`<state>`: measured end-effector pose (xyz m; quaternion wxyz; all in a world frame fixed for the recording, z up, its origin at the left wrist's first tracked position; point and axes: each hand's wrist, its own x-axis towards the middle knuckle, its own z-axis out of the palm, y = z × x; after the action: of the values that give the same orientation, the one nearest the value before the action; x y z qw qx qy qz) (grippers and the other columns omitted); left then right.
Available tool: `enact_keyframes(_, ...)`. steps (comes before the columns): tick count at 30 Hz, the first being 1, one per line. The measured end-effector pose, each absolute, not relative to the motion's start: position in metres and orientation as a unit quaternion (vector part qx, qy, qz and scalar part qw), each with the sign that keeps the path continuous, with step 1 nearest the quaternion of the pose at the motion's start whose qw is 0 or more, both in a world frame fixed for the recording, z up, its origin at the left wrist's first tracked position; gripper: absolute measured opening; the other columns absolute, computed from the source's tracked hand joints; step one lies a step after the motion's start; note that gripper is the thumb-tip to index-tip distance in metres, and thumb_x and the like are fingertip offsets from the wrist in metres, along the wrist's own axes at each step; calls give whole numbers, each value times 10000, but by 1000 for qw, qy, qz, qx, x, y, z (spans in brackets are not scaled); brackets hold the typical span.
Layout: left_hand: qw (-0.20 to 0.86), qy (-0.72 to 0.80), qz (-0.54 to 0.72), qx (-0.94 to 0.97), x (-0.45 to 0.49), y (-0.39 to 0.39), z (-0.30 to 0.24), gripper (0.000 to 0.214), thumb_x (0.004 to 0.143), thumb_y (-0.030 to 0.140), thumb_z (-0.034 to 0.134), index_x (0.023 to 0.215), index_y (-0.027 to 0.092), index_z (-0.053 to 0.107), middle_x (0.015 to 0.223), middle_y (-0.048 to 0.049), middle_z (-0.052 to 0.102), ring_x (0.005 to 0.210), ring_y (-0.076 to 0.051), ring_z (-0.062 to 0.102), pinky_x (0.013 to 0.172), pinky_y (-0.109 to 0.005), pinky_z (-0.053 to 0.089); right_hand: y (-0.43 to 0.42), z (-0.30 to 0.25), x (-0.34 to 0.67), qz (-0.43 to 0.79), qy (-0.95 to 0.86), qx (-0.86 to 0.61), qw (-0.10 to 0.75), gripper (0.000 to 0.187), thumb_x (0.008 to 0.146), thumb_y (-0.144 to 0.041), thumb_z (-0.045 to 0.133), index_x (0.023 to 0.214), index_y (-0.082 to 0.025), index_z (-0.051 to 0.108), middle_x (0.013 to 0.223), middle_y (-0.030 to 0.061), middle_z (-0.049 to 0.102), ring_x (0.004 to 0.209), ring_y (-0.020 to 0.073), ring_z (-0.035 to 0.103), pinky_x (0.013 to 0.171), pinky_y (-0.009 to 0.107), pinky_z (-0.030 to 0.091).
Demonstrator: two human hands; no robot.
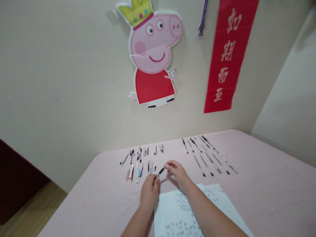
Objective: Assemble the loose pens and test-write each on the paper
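Observation:
Between my two hands is a pen (161,171) with a black grip section, slanting up to the right above the pink tabletop. My left hand (149,190) is closed around its lower end. At the upper end, the fingers of my right hand (175,171) pinch the tip; whether they hold a separate small part there I cannot tell. Just left of my hands lie loose pen parts, among them a dark refill (148,166) and a clear plastic piece (151,167). Below my hands are white sheets (172,214) with handwriting, partly covered by my right forearm.
Several black pens and pen parts (132,156) lie at the table's back left, with coloured pieces (128,174) in front. Rows of pens (198,160) lie at the right. The pink table (266,184) meets a wall bearing a pig cutout (154,85) and a red banner (229,59).

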<state>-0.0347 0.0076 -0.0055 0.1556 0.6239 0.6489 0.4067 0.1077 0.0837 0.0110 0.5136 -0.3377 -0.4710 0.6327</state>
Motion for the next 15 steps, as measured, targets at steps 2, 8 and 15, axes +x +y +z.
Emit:
enact_keyframes(2,155,649,409,623,-34,7,-5,278,893,359,375,841,186,586,829,-65,611,818,-211,576,757,-340,439,83,11,108,632,-474,-337,513,228,597,-381,756,678,-195,653,637,-13,586,598,123,484,605,253,379)
enact_keyframes(8,146,650,419,617,-35,7,-3,266,879,349,404,842,184,610,822,-60,624,805,-209,590,745,-338,458,82,12,109,628,-488,-336,505,251,598,-411,761,681,-199,657,630,-12,585,601,131,489,596,255,376)
enact_keyframes(15,140,643,432,617,-37,8,-3,258,863,331,441,869,174,645,828,-67,650,807,-208,606,751,-337,469,83,11,109,627,-485,-339,506,232,596,-391,762,662,-192,663,605,-14,575,591,125,483,569,242,373)
